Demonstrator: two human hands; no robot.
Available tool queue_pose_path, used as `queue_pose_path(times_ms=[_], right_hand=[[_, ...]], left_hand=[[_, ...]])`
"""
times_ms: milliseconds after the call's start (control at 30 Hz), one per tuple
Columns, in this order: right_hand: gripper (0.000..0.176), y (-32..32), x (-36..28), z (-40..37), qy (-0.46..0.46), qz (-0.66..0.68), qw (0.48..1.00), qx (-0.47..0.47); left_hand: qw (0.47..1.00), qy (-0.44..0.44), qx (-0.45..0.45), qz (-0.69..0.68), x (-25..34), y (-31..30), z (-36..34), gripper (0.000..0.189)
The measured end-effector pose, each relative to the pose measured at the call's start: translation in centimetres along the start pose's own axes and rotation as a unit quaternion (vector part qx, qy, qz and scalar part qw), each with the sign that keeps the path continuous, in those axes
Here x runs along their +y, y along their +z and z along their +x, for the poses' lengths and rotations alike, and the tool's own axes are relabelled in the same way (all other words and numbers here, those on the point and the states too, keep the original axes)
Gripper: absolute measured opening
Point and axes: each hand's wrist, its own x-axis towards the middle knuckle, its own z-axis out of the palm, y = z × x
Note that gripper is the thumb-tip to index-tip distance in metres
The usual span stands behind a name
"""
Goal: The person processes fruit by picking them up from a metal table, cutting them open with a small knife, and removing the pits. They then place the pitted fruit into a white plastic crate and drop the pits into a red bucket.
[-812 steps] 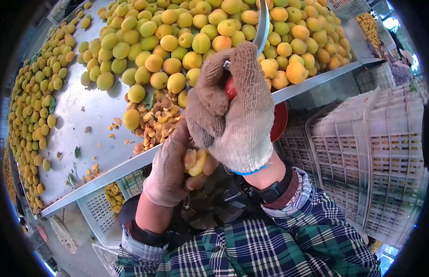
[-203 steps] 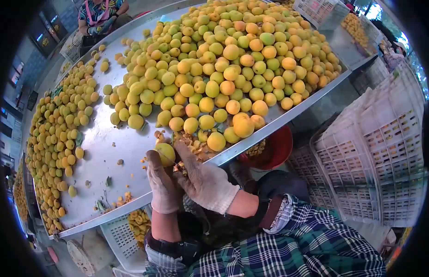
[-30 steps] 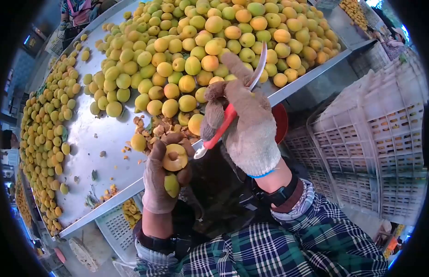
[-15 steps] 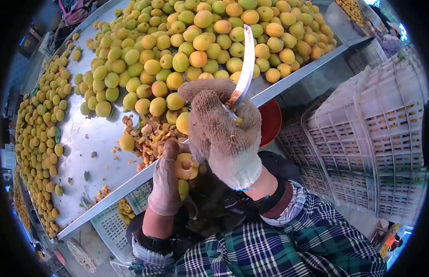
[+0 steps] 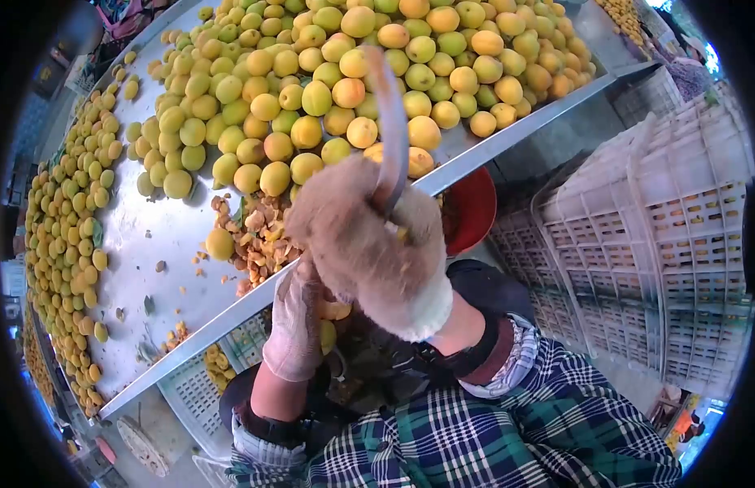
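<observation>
My right hand [image 5: 373, 244], in a soiled knit glove, is closed around a knife with a curved blade [image 5: 392, 130]. The blade points up and away, blurred by motion. Just below it on the left, my gloved left hand [image 5: 292, 329] grips a cut apricot [image 5: 335, 310], mostly hidden behind the right hand. A greener apricot [image 5: 327, 335] shows under it, against the left palm. Both hands are at the near edge of a metal table [image 5: 170, 232]. Beyond them lie a heap of apricots [image 5: 316, 98] and a small pile of brownish scraps and pits [image 5: 265, 240].
A row of apricots [image 5: 68, 236] lines the table's left side. Under the edge sit a pale crate [image 5: 194, 398] with cut fruit and a red bucket [image 5: 472, 213]. Stacked plastic crates [image 5: 637, 236] holding fruit stand at the right.
My right hand has moved left and tilted the knife leftward, now covering more of the cut apricot. That apricot's open hollow faced up before. My left hand has barely moved.
</observation>
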Motion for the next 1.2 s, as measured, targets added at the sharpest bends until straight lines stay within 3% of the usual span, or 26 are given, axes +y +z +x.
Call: queue_pose_path(times_ms=[133,300,367,433,533,700,800,933,1033,1100,1200], right_hand=[[0.016,0.1,0.5,0.0,0.109,0.18,0.977,0.045],[0.021,-0.3,0.4,0.2,0.106,0.137,0.985,-0.015],[0.022,-0.4,0.4,0.2,0.104,0.135,0.985,-0.023],[0.024,-0.4,0.3,0.3,0.099,0.134,0.986,-0.028],[0.027,-0.4,0.4,0.4,0.079,0.119,0.989,-0.021],[0.029,-0.4,-0.2,0.4,0.124,0.151,0.981,-0.012],[0.044,-1.2,-0.2,0.7,0.153,0.137,0.974,-0.095],[0.046,-0.9,0.4,0.5,0.139,0.134,0.981,-0.02],[0.044,-0.3,0.6,0.4,0.18,0.204,0.961,0.061],[0.044,-0.2,1.1,0.3,0.157,0.182,0.967,0.083],[0.043,-0.5,1.0,0.4,0.147,0.186,0.967,0.097]], left_hand=[[0.996,-0.027,-0.029,-0.079,-1.0,-0.1,-0.4,0.042],[0.987,0.144,-0.045,0.049,-2.2,-0.4,-0.2,0.034],[0.991,0.099,-0.09,-0.015,-1.8,-0.7,0.0,0.028],[0.969,-0.061,-0.147,-0.189,-0.7,-1.0,-0.1,0.022],[0.929,-0.157,-0.121,-0.312,1.6,-0.1,-0.1,0.023],[0.871,-0.21,-0.14,-0.421,0.9,0.4,-0.3,0.024],[0.838,-0.218,-0.155,-0.475,0.5,0.5,-0.4,0.024],[0.823,-0.199,-0.242,-0.475,0.0,-0.3,-0.1,0.026],[0.96,-0.126,-0.109,-0.224,0.4,-0.2,0.5,0.045],[0.984,-0.092,-0.019,-0.151,0.5,0.4,0.7,0.059],[0.877,-0.204,-0.078,-0.427,0.7,-1.5,0.2,0.05]])
